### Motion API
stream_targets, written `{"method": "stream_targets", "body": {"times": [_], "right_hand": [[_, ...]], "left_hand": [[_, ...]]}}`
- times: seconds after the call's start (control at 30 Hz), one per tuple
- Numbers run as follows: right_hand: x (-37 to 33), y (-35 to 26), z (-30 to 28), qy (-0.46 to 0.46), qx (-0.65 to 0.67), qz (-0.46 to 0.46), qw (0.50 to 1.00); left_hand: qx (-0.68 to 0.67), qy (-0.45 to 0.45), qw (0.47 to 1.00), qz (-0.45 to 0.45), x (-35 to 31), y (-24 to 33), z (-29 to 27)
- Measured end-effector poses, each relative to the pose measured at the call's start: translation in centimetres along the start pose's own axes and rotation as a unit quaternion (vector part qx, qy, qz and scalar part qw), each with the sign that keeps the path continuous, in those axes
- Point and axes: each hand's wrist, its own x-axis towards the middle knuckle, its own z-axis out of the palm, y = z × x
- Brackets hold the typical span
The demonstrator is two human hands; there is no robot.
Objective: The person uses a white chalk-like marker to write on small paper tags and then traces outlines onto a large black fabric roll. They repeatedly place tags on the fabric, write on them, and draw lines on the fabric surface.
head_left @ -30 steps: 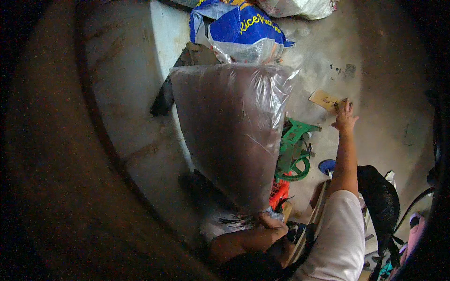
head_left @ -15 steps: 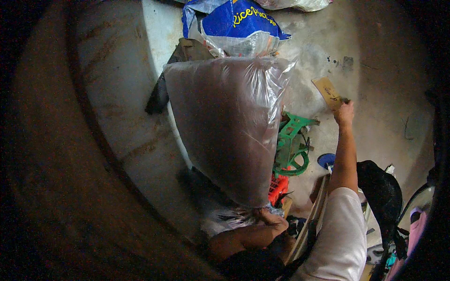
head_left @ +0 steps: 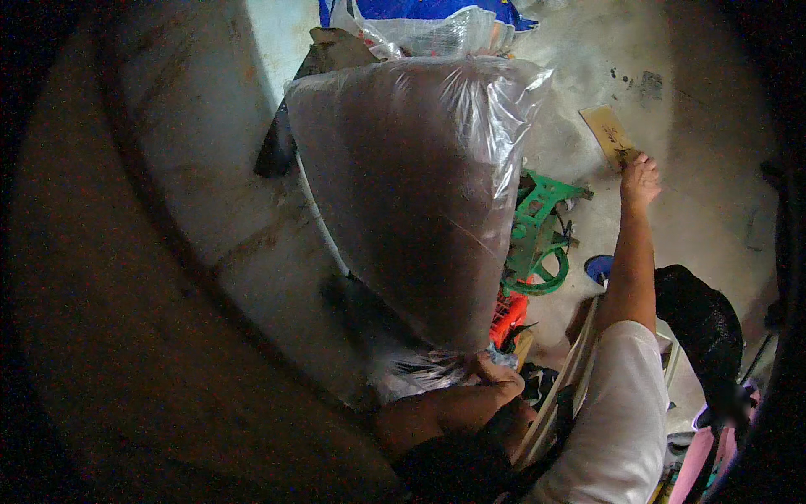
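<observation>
We see the right hand (head_left: 641, 178) change most: a second ago its fingers are spread at the end of the tan card (head_left: 606, 133), and now they are folded over the card's near end, pinching it. The card itself has swung round — it stands steeper in our view, its far end pointing up and slightly left, with dark marks on its face. To us that means it now turns with the hand, rather than being only touched. We cannot tell whether it is off the grey floor (head_left: 579, 63).

What looks like our left hand (head_left: 497, 371) is at the near end of the plastic-wrapped bundle (head_left: 403, 202); it is too dim for us to tell whether its fingers grip the plastic. The bundle keeps its place beside the green frame (head_left: 537, 197) — but the view has dipped, so we see less of the blue sack (head_left: 420, 10) beyond it. The blue disc (head_left: 599, 268) lies near our right forearm.
</observation>
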Motion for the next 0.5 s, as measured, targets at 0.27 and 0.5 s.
{"method": "stream_targets", "body": {"times": [0.27,0.5], "right_hand": [[2.0,1.1,1.3,-0.044,0.099,-0.047,0.993],[-3.1,-5.3,-10.6,-0.001,0.598,0.017,0.801]], "left_hand": [[-0.008,-0.003,1.0,0.004,0.4,-0.1,0.0],[-0.037,0.013,0.998,0.051,0.3,-0.1,-0.8]]}}
